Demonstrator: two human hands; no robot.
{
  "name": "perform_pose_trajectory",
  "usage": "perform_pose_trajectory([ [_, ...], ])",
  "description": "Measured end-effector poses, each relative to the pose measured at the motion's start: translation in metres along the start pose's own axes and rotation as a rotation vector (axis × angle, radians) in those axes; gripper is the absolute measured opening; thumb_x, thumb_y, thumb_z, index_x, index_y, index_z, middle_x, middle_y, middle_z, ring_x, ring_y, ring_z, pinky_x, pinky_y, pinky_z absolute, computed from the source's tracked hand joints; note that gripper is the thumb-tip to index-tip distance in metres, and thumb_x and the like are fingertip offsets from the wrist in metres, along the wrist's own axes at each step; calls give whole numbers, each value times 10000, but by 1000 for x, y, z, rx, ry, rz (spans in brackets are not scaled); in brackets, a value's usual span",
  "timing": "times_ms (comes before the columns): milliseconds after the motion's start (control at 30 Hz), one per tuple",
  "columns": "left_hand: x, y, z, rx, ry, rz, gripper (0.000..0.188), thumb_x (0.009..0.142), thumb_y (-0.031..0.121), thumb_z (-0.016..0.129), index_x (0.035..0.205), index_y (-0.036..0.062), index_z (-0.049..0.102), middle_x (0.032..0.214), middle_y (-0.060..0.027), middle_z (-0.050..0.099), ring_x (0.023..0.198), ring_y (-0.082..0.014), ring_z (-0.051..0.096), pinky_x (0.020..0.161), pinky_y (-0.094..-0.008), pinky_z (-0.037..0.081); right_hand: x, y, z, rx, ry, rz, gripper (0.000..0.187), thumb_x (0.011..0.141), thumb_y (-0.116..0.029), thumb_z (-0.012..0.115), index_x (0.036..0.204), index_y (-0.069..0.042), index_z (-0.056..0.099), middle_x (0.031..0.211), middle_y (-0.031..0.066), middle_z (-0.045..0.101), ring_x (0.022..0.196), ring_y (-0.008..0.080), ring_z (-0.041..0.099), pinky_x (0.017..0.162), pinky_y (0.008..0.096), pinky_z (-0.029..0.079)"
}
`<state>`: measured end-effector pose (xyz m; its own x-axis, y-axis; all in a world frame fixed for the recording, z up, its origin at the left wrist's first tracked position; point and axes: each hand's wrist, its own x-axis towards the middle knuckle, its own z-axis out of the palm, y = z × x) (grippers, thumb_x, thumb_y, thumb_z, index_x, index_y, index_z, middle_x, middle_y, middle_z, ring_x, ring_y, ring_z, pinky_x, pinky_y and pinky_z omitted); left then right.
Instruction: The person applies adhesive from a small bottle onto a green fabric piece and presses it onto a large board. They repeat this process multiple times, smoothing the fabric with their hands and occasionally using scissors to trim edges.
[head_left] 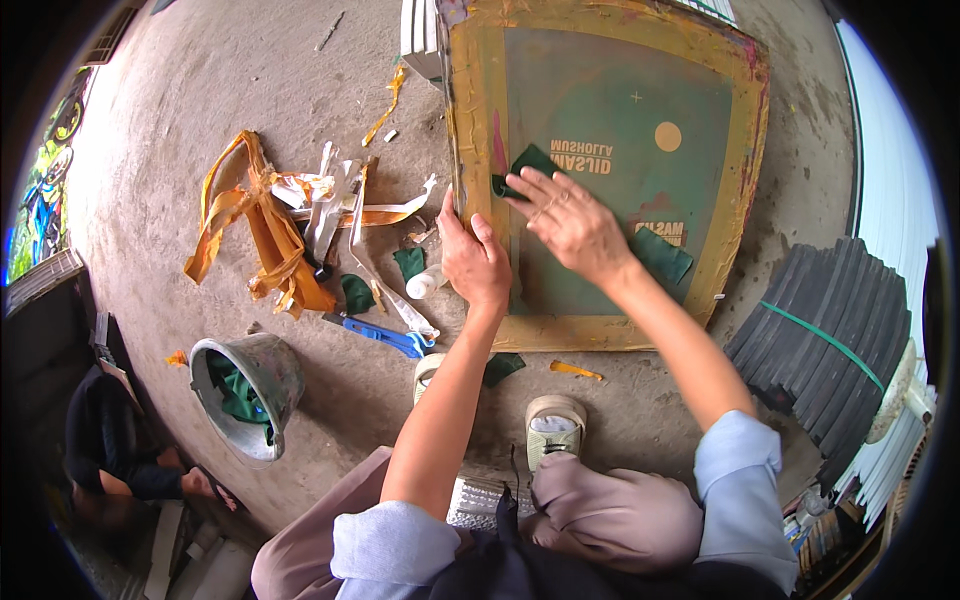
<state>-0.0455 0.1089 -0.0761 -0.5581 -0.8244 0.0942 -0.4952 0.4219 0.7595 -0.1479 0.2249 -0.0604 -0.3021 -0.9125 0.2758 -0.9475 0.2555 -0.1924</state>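
A screen-printing frame (735, 120) with tape-covered yellow-brown borders and a green mesh lies tilted before me. My left hand (475, 258) grips its left edge, fingers on the outer side. Over the mesh, my right hand (575, 225) presses a dark green cloth piece (535, 160) near the left border, its fingers stretched over the cloth. A second green cloth piece (660, 255) rests on the mesh under my right wrist. Pale lettering and a round pale spot (668, 137) show in the mesh.
Left on the concrete lie crumpled brown tape (268, 235), a blue cutter knife (380, 335), a small white bottle (422, 286) and green scraps. A grey bucket (285, 375) holds green cloth. A strapped dark stack (830, 340) stands right. Another person (110, 440) sits at lower left.
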Motion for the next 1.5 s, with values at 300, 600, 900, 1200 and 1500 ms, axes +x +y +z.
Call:
perform_pose_trajectory([
  [300, 0, 1, 0, 80, 18, -5, 464, 943, 279, 408, 1356, 69, 422, 1167, -210, 561, 965, -433, 588, 767, -500, 471, 53, 2, 4, -91, 179, 332, 536, 924, -206, 534, 1410, -23, 397, 1457, 162, 404, 1365, 294, 365, 1129, 431, 296],
  [600, -2, 13, 0, 51, -22, -41, 450, 942, 258, 428, 1346, 60, 427, 1159, -216, 566, 965, -428, 592, 753, -497, 474, -1, 73, -44, -167, 165, 301, 602, 929, -325, 534, 1450, -77, 363, 1520, 80, 334, 1392, 265, 328, 1123, 443, 288],
  [900, -2, 4, 1, 36, -14, -34, 460, 949, 272, 424, 1342, 32, 425, 1179, -218, 561, 983, -430, 582, 774, -487, 469, 7, 61, -22, -220, 127, 336, 469, 954, -211, 500, 1413, -139, 442, 1490, -3, 395, 1371, 169, 370, 1136, 403, 301],
  [1200, 2, 5, 1, 56, -17, -20, 459, 948, 276, 430, 1340, 38, 424, 1189, -212, 554, 978, -430, 582, 766, -491, 466, -6, 63, -26, -273, 154, 526, 515, 936, -220, 532, 1436, -233, 410, 1516, -84, 342, 1415, 188, 289, 1157, 586, 128],
  [1500, -6, 16, 6, 36, -40, -36, 466, 959, 301, 399, 1348, 46, 426, 1216, -214, 558, 995, -430, 585, 803, -487, 464, 34, 145, -44, -365, 510, 571, 629, 967, -437, 437, 1415, 0, 378, 1494, 192, 339, 1406, 328, 285, 1138, 456, 234],
])
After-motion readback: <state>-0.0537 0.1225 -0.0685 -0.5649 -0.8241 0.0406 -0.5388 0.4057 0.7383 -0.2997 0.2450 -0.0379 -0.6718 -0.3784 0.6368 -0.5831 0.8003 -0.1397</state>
